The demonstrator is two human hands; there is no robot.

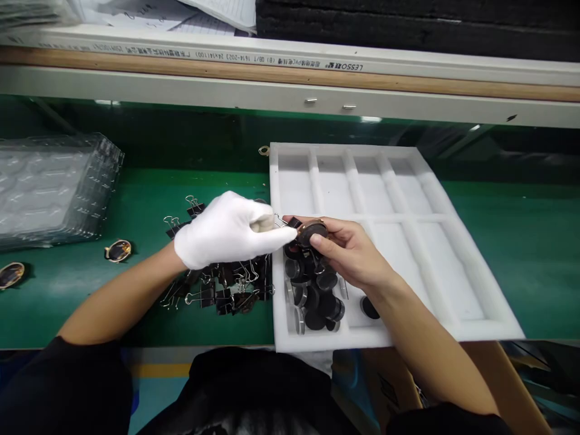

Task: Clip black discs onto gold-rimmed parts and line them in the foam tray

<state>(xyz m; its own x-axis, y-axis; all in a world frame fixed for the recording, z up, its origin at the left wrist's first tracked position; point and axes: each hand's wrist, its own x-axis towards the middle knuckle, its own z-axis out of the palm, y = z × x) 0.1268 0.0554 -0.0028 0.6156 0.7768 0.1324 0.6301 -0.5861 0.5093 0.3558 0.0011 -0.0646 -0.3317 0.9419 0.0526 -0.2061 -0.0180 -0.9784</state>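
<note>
My left hand (235,232), in a white glove, pinches the wire handles of a black binder clip (294,223). The clip sits against the edge of a round, dark, gold-rimmed piece (312,231); whether its jaws grip the rim is too small to tell. Bare fingers of my right hand (356,251) hold that piece, thumb on its face. Both hands are over the left side of a white compartment tray (312,345). Below them, black round discs (315,305) fill the tray's near-left compartment. A pile of black binder clips (222,293) lies under and beside my left wrist.
Two gold-rimmed oval pieces lie on the green table (149,326): a nearer one (118,251) and one at the left edge (11,275). Stacked clear plastic trays (54,187) stand at left. One black disc (370,307) is under my right forearm. A shelf ledge (226,90) crosses behind.
</note>
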